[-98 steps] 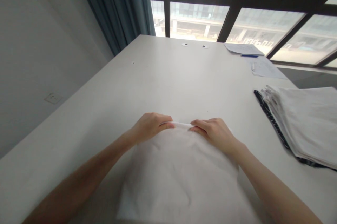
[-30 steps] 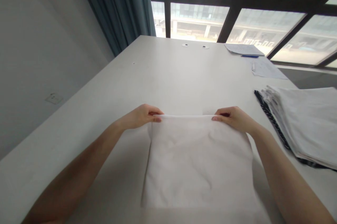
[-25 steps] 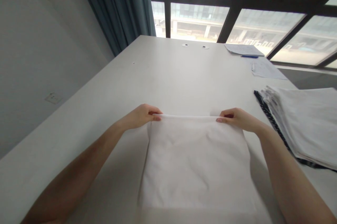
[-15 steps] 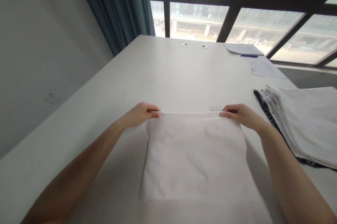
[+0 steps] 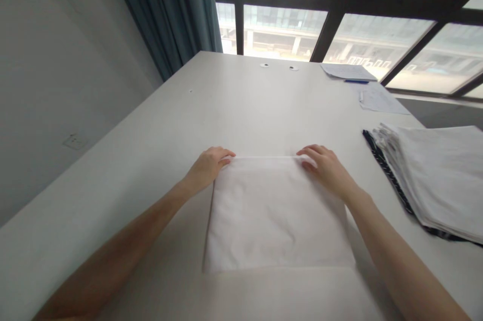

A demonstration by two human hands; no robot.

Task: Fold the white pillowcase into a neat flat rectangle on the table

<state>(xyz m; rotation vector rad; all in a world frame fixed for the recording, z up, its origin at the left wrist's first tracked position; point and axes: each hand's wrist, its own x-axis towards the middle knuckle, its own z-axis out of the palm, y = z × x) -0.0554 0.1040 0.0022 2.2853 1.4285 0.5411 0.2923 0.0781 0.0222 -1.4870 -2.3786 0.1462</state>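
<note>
A white cloth [image 5: 264, 210], folded into a flat rectangle with a few creases, lies on the white table in front of me. At its far left corner is my left hand [image 5: 208, 169], fingertips along the far edge and thumb a little apart on the near side, the grip loose. My right hand [image 5: 325, 170] is over the far right corner, slightly blurred. Its fingers stretch along the far edge, with the thumb spread away from them. The cloth's right corner is partly hidden under this hand.
A stack of white cloths [image 5: 441, 175] lies at the right on a dark patterned piece [image 5: 392, 180]. Papers [image 5: 349, 72] and a blue pen [image 5: 356, 81] are at the far right of the table [image 5: 241, 104]. Behind stand a window and a blue curtain [image 5: 177, 9].
The far edge of the cloth has come down flat on the table. My right hand has let go of the edge and shifted left; my left hand's pinch has loosened.
</note>
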